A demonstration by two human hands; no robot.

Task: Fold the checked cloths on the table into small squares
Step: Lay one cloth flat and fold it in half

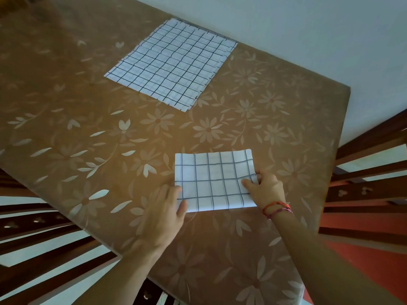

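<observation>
Left hand [163, 213], right hand [265, 190] — cloth [213, 180] pinched between.

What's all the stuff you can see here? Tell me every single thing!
folded checked cloth: one, white with dark lines, near side of the table, between the hands
flat checked cloth: one, white with dark lines, far side of the table, by the wall
tablecloth: one, brown with pale flowers, over the table
wooden chairs: two seen in part, dark brown, one at each side of the table
wall: one, white, behind the table
bracelets: two, red and pink, on the right wrist
left hand: one, holds the folded cloth's near left corner
right hand: one, pinches the folded cloth's right edge
</observation>
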